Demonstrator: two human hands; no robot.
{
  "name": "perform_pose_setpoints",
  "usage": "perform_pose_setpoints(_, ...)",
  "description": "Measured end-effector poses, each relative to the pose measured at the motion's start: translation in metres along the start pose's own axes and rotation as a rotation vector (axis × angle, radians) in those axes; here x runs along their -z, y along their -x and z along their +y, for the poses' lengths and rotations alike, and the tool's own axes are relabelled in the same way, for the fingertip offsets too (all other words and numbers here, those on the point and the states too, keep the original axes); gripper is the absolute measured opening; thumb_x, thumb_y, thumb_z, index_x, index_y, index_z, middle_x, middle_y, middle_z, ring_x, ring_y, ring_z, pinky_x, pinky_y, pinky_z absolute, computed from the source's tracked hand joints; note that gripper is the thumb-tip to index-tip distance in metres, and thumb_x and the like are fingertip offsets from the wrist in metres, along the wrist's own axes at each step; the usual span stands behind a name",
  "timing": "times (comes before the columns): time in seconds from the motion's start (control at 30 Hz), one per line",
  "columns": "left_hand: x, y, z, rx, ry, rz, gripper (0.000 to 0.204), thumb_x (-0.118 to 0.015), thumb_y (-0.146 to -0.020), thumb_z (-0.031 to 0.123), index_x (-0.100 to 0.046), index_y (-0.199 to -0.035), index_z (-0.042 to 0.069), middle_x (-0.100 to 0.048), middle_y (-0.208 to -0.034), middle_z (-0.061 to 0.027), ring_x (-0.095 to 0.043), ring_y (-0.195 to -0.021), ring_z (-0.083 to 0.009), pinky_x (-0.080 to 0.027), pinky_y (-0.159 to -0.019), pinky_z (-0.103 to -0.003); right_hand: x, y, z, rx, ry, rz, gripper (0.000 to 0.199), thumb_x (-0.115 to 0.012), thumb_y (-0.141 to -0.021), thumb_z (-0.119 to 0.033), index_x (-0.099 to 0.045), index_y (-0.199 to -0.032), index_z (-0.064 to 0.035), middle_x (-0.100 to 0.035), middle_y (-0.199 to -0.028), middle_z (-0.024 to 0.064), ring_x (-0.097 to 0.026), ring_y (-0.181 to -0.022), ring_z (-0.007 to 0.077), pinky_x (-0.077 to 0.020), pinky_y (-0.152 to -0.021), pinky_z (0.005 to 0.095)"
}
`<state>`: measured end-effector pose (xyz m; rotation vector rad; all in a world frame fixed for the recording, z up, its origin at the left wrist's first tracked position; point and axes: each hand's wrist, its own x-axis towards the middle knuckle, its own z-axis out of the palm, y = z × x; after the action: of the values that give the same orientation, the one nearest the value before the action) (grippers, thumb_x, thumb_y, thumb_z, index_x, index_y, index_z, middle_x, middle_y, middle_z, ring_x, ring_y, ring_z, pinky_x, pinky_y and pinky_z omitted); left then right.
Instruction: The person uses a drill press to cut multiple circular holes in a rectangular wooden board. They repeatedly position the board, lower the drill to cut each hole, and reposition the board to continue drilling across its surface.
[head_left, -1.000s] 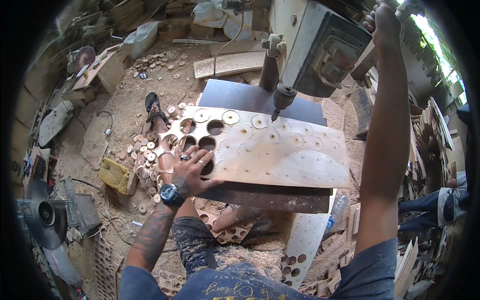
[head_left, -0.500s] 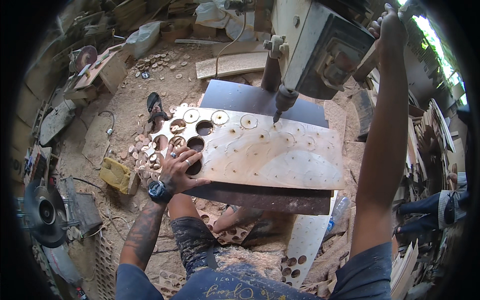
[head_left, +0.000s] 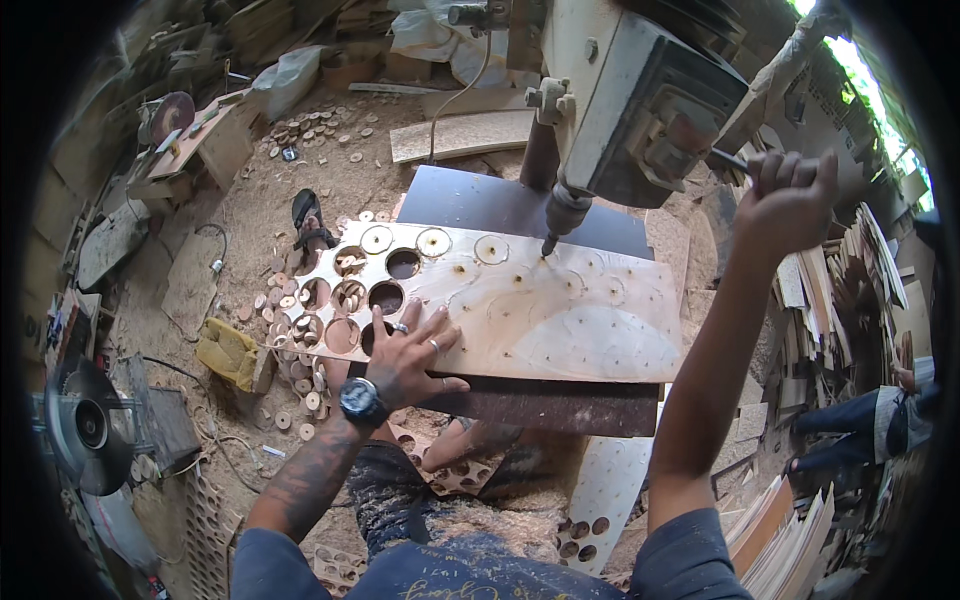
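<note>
My left hand [head_left: 412, 355] lies with fingers spread on a pale plywood sheet [head_left: 500, 320], beside the cut round holes. My right hand [head_left: 790, 200] is closed round the feed lever [head_left: 732, 160] of a drill press [head_left: 620, 110]. The drill chuck [head_left: 568, 208] hangs over the sheet's far edge; its bit [head_left: 549, 245] is at a dark pilot mark, and I cannot tell whether it touches. Rows of pilot marks dot the sheet, and a few scored circles lie left of the bit. Under the sheet is a dark table board [head_left: 560, 405].
Wooden discs [head_left: 312, 128] and sawdust cover the floor. A perforated offcut [head_left: 600, 490] leans below the table. At left are a round-bladed machine [head_left: 92, 425] and a yellow block [head_left: 228, 352]. Stacked wood strips [head_left: 850, 280] and another person's legs [head_left: 850, 425] are at right.
My left hand has slid right across the sheet, fingers now more spread. My right hand has come down with the lever, and the chuck sits slightly lower. The sheet has shifted slightly left.
</note>
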<state>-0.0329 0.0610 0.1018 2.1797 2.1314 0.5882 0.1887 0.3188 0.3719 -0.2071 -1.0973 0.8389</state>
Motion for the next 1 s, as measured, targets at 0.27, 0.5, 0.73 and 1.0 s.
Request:
perform_pose_setpoints(0.27, -0.003, 0.0, 0.003, 0.041, 0.011, 0.055, 0.07, -0.073, -0.069, 0.068, -0.069, -0.119, 0.02, -0.056, -0.141, -0.0085, -0.047, -0.134, -0.0329, -0.025, -0.107, -0.069, 0.027, 0.05, 0.008, 0.065, -0.022, 0.075, 0.049, -0.035, -0.104, -0.028, -0.023, -0.059, -0.0156, -0.019, -0.048, -0.0006, -0.017, -0.046, 0.0136, -0.0286, -0.053, 0.0326)
perform_pose_setpoints(0.5, -0.005, -0.001, 0.002, 0.027, 0.022, 0.068, 0.069, -0.076, -0.068, 0.067, -0.07, -0.117, 0.019, -0.059, -0.137, -0.0091, -0.049, -0.133, -0.0312, -0.03, -0.108, -0.059, 0.037, 0.064, 0.014, 0.098, -0.008, 0.094, 0.048, -0.032, -0.104, -0.028, -0.022, -0.059, -0.0152, -0.02, -0.049, 0.0001, -0.018, -0.047, 0.0142, -0.0406, -0.063, 0.0368)
perform_pose_setpoints(0.73, -0.006, -0.002, 0.001, 0.013, 0.009, 0.083, 0.069, -0.076, -0.068, 0.067, -0.07, -0.117, 0.019, -0.06, -0.136, -0.0091, -0.05, -0.131, -0.0309, -0.031, -0.106, -0.056, 0.042, 0.07, 0.018, 0.085, -0.06, 0.118, 0.047, -0.032, -0.104, -0.029, -0.025, -0.06, -0.0153, -0.019, -0.049, -0.0003, -0.021, -0.046, 0.0133, -0.0466, -0.069, 0.039)
perform_pose_setpoints(1.0, -0.007, -0.001, 0.002, 0.001, -0.006, 0.103, 0.069, -0.072, -0.069, 0.07, -0.07, -0.116, 0.019, -0.06, -0.136, -0.0084, -0.052, -0.129, -0.032, -0.033, -0.103, -0.057, 0.048, 0.073, 0.021, 0.109, -0.065, 0.093, 0.048, -0.03, -0.105, -0.032, -0.029, -0.06, -0.0151, -0.019, -0.049, -0.0005, -0.022, -0.046, 0.0127, -0.0466, -0.068, 0.04)
